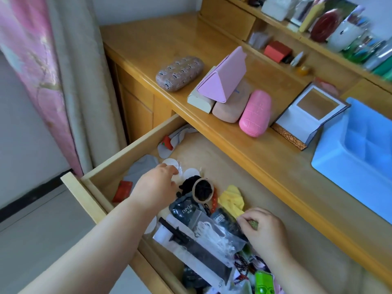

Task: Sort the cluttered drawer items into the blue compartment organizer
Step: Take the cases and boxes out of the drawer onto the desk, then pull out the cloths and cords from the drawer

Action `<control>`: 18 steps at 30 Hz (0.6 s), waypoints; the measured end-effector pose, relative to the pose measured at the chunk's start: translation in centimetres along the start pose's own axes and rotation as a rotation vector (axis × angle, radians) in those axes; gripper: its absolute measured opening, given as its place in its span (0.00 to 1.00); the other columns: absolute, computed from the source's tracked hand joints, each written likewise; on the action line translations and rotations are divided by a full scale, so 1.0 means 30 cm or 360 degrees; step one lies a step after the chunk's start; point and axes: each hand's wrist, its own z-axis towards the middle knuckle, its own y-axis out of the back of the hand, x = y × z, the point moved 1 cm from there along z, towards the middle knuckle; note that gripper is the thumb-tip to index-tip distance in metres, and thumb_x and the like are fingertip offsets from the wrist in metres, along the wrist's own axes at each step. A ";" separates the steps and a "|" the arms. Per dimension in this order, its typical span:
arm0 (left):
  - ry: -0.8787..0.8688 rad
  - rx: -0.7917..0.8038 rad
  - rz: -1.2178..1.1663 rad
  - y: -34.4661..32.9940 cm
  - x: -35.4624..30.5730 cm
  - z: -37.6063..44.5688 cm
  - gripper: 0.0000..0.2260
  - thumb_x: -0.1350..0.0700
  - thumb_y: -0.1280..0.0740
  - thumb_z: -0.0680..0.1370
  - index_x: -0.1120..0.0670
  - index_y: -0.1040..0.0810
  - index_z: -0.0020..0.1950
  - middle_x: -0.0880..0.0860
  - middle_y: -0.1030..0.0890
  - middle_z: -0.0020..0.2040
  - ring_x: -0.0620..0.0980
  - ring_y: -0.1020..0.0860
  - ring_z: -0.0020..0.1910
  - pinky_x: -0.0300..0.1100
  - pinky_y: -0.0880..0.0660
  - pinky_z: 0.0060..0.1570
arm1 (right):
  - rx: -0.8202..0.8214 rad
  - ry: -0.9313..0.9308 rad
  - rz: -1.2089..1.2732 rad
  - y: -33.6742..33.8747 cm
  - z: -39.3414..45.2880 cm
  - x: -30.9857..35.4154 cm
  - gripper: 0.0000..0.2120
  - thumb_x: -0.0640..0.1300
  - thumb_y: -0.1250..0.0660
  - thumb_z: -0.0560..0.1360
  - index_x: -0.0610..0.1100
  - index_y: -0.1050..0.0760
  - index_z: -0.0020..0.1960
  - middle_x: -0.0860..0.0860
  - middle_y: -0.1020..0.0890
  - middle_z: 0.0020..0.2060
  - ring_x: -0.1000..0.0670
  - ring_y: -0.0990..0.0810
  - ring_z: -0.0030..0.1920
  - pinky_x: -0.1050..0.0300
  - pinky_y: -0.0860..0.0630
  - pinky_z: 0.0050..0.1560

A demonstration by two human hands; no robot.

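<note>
- A bright green plastic thing [263, 282] lies at the near end of the open wooden drawer [84, 195], in a messy pile.
- A clear, crinkly plastic bag [214, 234] with white bits inside lies on a long black and white flat pack [191, 247].
- The right hand [263, 230] has its fingers curled and pinches a small greenish thing [254, 223], just beside a soft yellow cloth [231, 200].
- A shiny dark pouch [184, 210] with white letters lies between the two hands.
- A black hair tie with a tan ring [202, 189] looks round and fuzzy.
- The left hand [159, 185] reaches into the drawer. Its fingers touch thin white round pads [169, 162]. I cannot tell if it grips one.
- A small red box [122, 190] and grey cloth [142, 166] lie by the drawer's left wall.
- The blue compartment organizer [331, 166] sits on the smooth wooden worktop [148, 45], to the right. It is smooth plastic with square pockets.
- A glossy pink oval case [255, 113], a peach case [231, 107], a pink folded triangle case [222, 78] and a brown patterned case [179, 73] rest farther back.
</note>
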 end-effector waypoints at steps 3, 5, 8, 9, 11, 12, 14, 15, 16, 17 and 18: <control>-0.0103 0.0035 0.0085 0.026 -0.023 0.076 0.19 0.60 0.39 0.77 0.50 0.29 0.68 0.50 0.31 0.68 0.52 0.25 0.59 0.43 0.28 0.53 | -0.0173 0.0114 0.0023 0.055 -0.050 0.035 0.15 0.42 0.24 0.64 0.51 0.31 0.31 0.57 0.27 0.29 0.56 0.27 0.33 0.58 0.31 0.34; -0.0096 0.0057 0.0224 0.043 -0.041 0.160 0.21 0.62 0.40 0.77 0.51 0.31 0.70 0.52 0.37 0.71 0.55 0.25 0.58 0.45 0.27 0.52 | -0.0221 0.0163 0.0124 0.071 -0.065 0.061 0.19 0.40 0.25 0.65 0.53 0.36 0.33 0.56 0.30 0.30 0.55 0.29 0.33 0.59 0.33 0.34; 0.0042 0.0174 0.0353 0.044 -0.063 0.279 0.23 0.63 0.41 0.77 0.54 0.34 0.72 0.54 0.40 0.71 0.56 0.26 0.58 0.46 0.26 0.55 | -0.0160 0.0035 0.0311 0.088 -0.075 0.081 0.12 0.45 0.29 0.69 0.55 0.33 0.39 0.55 0.27 0.34 0.55 0.29 0.32 0.58 0.32 0.31; 0.0049 0.0240 0.0387 0.036 -0.070 0.303 0.23 0.63 0.41 0.77 0.55 0.35 0.72 0.55 0.38 0.71 0.54 0.27 0.59 0.45 0.28 0.58 | -0.0081 -0.0034 0.0361 0.093 -0.075 0.083 0.08 0.48 0.32 0.70 0.56 0.31 0.43 0.56 0.25 0.36 0.54 0.28 0.31 0.55 0.30 0.31; 0.0028 0.0323 0.0411 0.019 -0.085 0.314 0.22 0.62 0.41 0.77 0.57 0.35 0.72 0.56 0.33 0.70 0.51 0.27 0.59 0.43 0.29 0.62 | 0.0097 -0.0145 0.0418 0.098 -0.077 0.071 0.06 0.55 0.37 0.72 0.60 0.29 0.49 0.53 0.22 0.38 0.54 0.26 0.30 0.51 0.26 0.36; 0.0006 0.0334 0.0397 0.013 -0.099 0.297 0.22 0.62 0.41 0.77 0.57 0.34 0.72 0.55 0.32 0.69 0.51 0.27 0.60 0.43 0.29 0.62 | 0.0196 -0.0217 0.0431 0.096 -0.081 0.062 0.06 0.57 0.39 0.72 0.62 0.28 0.49 0.50 0.20 0.39 0.54 0.23 0.32 0.50 0.25 0.42; -0.0105 0.0325 0.0299 0.015 -0.139 0.214 0.21 0.62 0.39 0.77 0.57 0.32 0.70 0.53 0.31 0.69 0.53 0.28 0.64 0.44 0.30 0.64 | 0.0384 -0.0395 0.0499 0.097 -0.091 0.056 0.06 0.57 0.42 0.75 0.66 0.27 0.48 0.47 0.18 0.43 0.51 0.19 0.43 0.45 0.26 0.55; -0.0203 0.0306 0.0215 0.025 -0.168 0.150 0.20 0.61 0.38 0.76 0.56 0.29 0.69 0.52 0.30 0.68 0.53 0.28 0.64 0.43 0.31 0.64 | 0.0430 -0.0479 0.0573 0.097 -0.096 0.059 0.07 0.56 0.41 0.76 0.67 0.26 0.46 0.46 0.18 0.45 0.50 0.19 0.46 0.44 0.29 0.58; -0.0318 0.0296 0.0116 0.032 -0.197 0.088 0.18 0.61 0.37 0.76 0.57 0.27 0.66 0.52 0.28 0.66 0.52 0.28 0.64 0.40 0.32 0.63 | 0.0424 -0.0583 0.0661 0.094 -0.097 0.061 0.09 0.54 0.41 0.78 0.66 0.24 0.45 0.46 0.17 0.45 0.48 0.19 0.48 0.44 0.30 0.59; -0.0421 0.0301 -0.0007 0.033 -0.225 0.025 0.15 0.61 0.37 0.76 0.59 0.24 0.62 0.52 0.26 0.63 0.51 0.27 0.62 0.38 0.32 0.59 | 0.0378 -0.0699 0.0793 0.093 -0.097 0.059 0.11 0.51 0.40 0.79 0.64 0.22 0.44 0.47 0.17 0.44 0.47 0.20 0.50 0.46 0.29 0.59; -0.0498 0.0328 -0.0132 0.035 -0.252 -0.045 0.12 0.61 0.36 0.76 0.60 0.22 0.58 0.51 0.25 0.61 0.49 0.26 0.60 0.37 0.32 0.56 | 0.0344 -0.0831 0.1012 0.093 -0.097 0.061 0.11 0.49 0.38 0.79 0.61 0.20 0.44 0.48 0.16 0.44 0.46 0.20 0.52 0.47 0.29 0.58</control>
